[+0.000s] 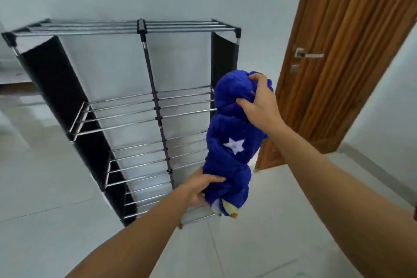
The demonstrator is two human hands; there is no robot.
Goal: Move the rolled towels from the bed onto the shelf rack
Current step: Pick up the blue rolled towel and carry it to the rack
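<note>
A rolled blue towel (228, 142) with a white star hangs upright in the air in front of the right half of the shelf rack (140, 106). My right hand (259, 101) grips its upper end from the right. My left hand (200, 189) holds its lower end, where a pale and orange patch shows. The rack is a tall frame of metal rods with black fabric sides and several tiers; no towels lie on the tiers I can see. The bed is out of view.
A wooden door (343, 56) with a metal handle stands open to the right of the rack. White wall behind, pale tiled floor (56, 187) around the rack. A low ledge shows at the far left.
</note>
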